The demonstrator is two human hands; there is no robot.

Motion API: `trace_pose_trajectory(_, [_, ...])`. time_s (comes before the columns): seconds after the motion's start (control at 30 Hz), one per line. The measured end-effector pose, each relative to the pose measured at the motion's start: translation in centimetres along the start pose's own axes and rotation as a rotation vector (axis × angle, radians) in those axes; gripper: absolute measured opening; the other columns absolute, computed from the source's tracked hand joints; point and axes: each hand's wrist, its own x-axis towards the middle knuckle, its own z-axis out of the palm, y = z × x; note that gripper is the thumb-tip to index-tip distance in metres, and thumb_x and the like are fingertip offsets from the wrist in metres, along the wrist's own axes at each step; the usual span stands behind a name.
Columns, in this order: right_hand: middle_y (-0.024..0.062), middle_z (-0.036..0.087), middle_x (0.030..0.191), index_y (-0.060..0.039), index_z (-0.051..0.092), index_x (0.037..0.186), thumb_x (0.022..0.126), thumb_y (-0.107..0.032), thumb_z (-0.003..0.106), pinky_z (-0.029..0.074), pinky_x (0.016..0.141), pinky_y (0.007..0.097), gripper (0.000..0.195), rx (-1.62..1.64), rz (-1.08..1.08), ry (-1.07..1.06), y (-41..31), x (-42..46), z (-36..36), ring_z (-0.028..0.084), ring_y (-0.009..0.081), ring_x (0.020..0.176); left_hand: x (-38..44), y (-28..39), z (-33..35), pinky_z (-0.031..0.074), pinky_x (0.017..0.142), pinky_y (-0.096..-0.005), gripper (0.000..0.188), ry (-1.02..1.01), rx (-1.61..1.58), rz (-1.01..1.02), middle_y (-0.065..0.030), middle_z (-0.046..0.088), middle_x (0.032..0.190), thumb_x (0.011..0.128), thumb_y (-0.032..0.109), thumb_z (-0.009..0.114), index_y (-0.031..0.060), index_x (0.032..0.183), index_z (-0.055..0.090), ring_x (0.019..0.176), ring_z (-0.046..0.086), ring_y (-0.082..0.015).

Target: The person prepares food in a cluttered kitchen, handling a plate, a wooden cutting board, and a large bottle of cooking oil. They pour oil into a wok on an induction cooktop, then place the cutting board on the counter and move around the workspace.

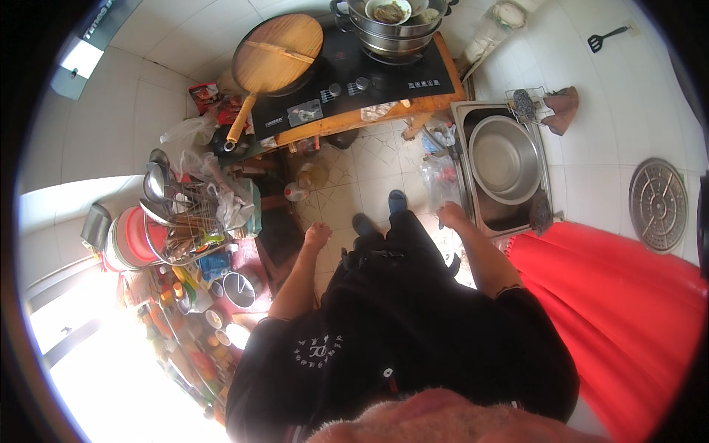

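Note:
My left hand [318,235], its fingers curled in, hangs beside the dark cabinet with nothing visible in it. My right hand [451,215] is near the sink's left edge, by a clear plastic bag [441,180]; a small dark thing shows beneath its fingers, and whether I hold it is unclear. Before me, a black cooktop [382,83] bears a wok under a round wooden lid [282,52], its wooden handle [242,119] pointing towards me. A stacked metal steamer [393,39] with bowls of food, one a white bowl [389,11], stands on the right burner.
A metal basin [505,160] sits in the steel sink [482,221] at right. A red curtain or cloth [598,299] lies behind my right arm. At left are a utensil rack [188,243], a metal pot [242,289] and crowded bottles. A plastic bottle [296,191] stands low by the cabinet.

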Motion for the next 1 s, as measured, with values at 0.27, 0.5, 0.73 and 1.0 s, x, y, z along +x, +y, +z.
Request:
trace_pose_trajectory(0.27, [0.0182, 0.068, 0.087, -0.0061, 0.072, 0.075, 0.074, -0.021, 0.059, 0.052, 0.074, 0.0435, 0.019, -0.465, -0.326, 0.221, 5.7, 2.9, -0.6, 0.066, 0.0322, 0.086, 0.3, 0.3, -0.5, 0.052, 0.077, -0.0391, 0.02, 0.074, 0.402, 0.133, -0.0142, 0.065, 0.093, 0.08, 0.025, 0.06, 0.0072, 0.089, 0.065, 0.09, 0.064, -0.0294])
trace_pose_trajectory(0.5, [0.0202, 0.065, 0.103, -0.0044, 0.069, 0.092, 0.083, -0.031, 0.052, 0.048, 0.086, 0.0443, 0.033, -0.03, -0.242, 0.301, 8.6, 9.6, -3.8, 0.061, 0.0368, 0.098, 2.5, 7.0, 1.2, 0.051, 0.079, -0.0383, 0.012, -0.149, 0.825, 0.221, -0.0068, 0.064, 0.095, 0.079, 0.024, 0.064, 0.0184, 0.088, 0.068, 0.099, 0.061, -0.0264])
trace_pose_trajectory(0.73, [0.0218, 0.066, 0.099, -0.0016, 0.069, 0.094, 0.083, -0.026, 0.051, 0.05, 0.082, 0.0453, 0.032, -0.072, -0.317, 0.155, 7.5, 11.1, -5.6, 0.063, 0.0376, 0.093, 4.9, 15.9, 1.4, 0.051, 0.08, -0.0363, 0.026, 0.092, 0.496, 0.269, -0.0073, 0.068, 0.091, 0.078, 0.026, 0.064, 0.0128, 0.1, 0.068, 0.094, 0.063, -0.025])
trace_pose_trajectory(1.0, [0.0137, 0.068, 0.07, -0.0041, 0.069, 0.078, 0.081, -0.028, 0.052, 0.052, 0.062, 0.0388, 0.03, 0.126, -0.232, 0.197, 13.5, 13.0, -8.4, 0.066, 0.0256, 0.062, 7.9, 30.4, 1.4, 0.05, 0.079, -0.0355, 0.036, 0.061, -0.255, -0.216, -0.0115, 0.069, 0.082, 0.08, 0.031, 0.058, 0.0047, 0.104, 0.066, 0.084, 0.067, -0.0258])
